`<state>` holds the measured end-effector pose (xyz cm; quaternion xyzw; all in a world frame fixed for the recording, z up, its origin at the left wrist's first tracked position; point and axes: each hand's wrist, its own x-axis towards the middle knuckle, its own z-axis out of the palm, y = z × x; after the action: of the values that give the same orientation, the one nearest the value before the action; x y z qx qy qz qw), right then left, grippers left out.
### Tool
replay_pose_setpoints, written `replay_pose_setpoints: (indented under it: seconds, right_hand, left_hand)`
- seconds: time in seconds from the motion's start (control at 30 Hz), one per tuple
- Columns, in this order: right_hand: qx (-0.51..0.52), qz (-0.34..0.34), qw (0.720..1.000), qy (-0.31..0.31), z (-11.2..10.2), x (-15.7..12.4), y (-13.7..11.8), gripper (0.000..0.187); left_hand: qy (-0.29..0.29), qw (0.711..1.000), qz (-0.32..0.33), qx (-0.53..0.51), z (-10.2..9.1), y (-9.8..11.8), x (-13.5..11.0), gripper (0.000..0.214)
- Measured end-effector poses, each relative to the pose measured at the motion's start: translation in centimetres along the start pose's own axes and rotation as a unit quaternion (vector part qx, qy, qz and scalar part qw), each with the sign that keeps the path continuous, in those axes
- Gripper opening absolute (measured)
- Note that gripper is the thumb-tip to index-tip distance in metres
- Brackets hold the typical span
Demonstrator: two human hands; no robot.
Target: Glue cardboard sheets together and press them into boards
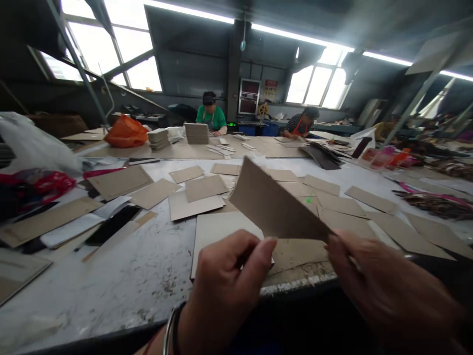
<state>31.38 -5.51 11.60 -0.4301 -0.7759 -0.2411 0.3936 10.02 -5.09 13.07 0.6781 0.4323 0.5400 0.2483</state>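
Left of the fingers: bare, scuffed tabletop (148, 276) and loose sheets (205, 187) lying flat, none stacked. Now the left hand (225, 281), fingers curled in, thumb tip right at the lower corner of the raised cardboard sheet (273, 202). It's touching, but whether it pinches I cannot tell. That sheet hangs tilted in the air, above the fingers and between both hands, over a pale sheet (218, 229) lying just beyond the left fingers. The right hand (384, 291) is blurred, its fingers clamped on the raised sheet's right corner. Beyond the right fingers, more flat pieces (369, 197) are spread out. My read: one sheet in hand, dozens unstacked, a few neat stacks (196, 133) far beyond the fingers, so plenty is left
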Motion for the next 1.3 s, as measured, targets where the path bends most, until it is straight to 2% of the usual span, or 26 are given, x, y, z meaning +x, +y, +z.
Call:
replay_pose_setpoints:
  seconds: [0.03,0.07,0.17,0.33,0.47,0.63,0.73,0.8,0.83,0.9,0.97,1.03,1.13,1.2,1.23,1.3]
  right_hand:
    - [-0.009,-0.043,0.999,0.000,1.2,1.5,-0.7,0.026]
    - [-0.051,-0.131,0.990,-0.007,2.4,2.8,-1.3,0.022]
    - [-0.089,-0.232,0.969,-0.001,5.0,5.3,-3.1,0.012]
    - [-0.092,-0.282,0.955,-0.011,6.5,6.0,-4.9,0.016]
    - [-0.106,-0.301,0.947,-0.020,7.3,6.2,-5.7,0.017]
    - [-0.094,-0.305,0.947,-0.036,7.7,7.3,-7.3,0.021]
    - [-0.030,-0.305,0.950,-0.057,7.0,8.1,-7.4,0.022]
    - [0.045,-0.260,0.963,-0.063,6.7,8.0,-6.4,0.022]
    - [0.075,-0.213,0.972,-0.061,6.8,7.7,-5.6,0.023]
    - [0.095,-0.083,0.990,-0.063,7.7,6.5,-3.4,0.024]
    - [0.090,0.053,0.988,-0.113,9.4,5.0,-1.0,0.030]
    - [0.131,0.152,0.959,-0.201,11.4,3.6,0.8,0.034]
    - [0.248,0.283,0.870,-0.318,13.7,2.3,2.1,0.036]
    - [0.324,0.355,0.803,-0.352,14.4,2.0,2.1,0.034]
    - [0.349,0.378,0.780,-0.357,14.5,1.9,2.0,0.033]
    - [0.373,0.398,0.759,-0.355,14.5,1.7,1.9,0.031]
  left_hand:
    - [0.009,1.000,-0.027,-0.010,0.0,0.0,0.7,0.032]
    - [0.022,0.998,-0.050,-0.011,-0.1,-0.2,1.3,0.035]
    - [0.060,0.993,-0.098,0.018,-0.5,-1.5,2.4,0.037]
    - [0.090,0.984,-0.134,0.071,-1.2,-3.5,2.6,0.031]
    - [0.112,0.980,-0.156,0.053,-1.4,-4.1,2.5,0.029]
    - [0.145,0.978,-0.138,0.050,-2.1,-4.3,2.9,0.029]
    - [0.152,0.980,-0.126,0.033,-3.2,-4.3,3.0,0.025]
    - [0.155,0.980,-0.122,0.009,-4.4,-4.7,2.8,0.024]
    - [0.157,0.980,-0.119,-0.007,-5.0,-5.0,2.7,0.023]
    - [0.160,0.979,-0.119,-0.048,-6.1,-5.8,2.3,0.022]
    - [0.158,0.973,-0.133,-0.100,-6.9,-6.7,1.7,0.022]
    - [0.151,0.962,-0.167,-0.157,-7.2,-7.8,1.2,0.023]
    - [0.132,0.937,-0.223,-0.235,-7.1,-9.4,0.4,0.023]
    - [0.117,0.922,-0.259,-0.264,-6.9,-10.6,-0.1,0.023]
    - [0.111,0.916,-0.275,-0.271,-6.8,-11.2,-0.4,0.022]
    - [0.098,0.911,-0.300,-0.265,-6.7,-12.5,-1.1,0.023]
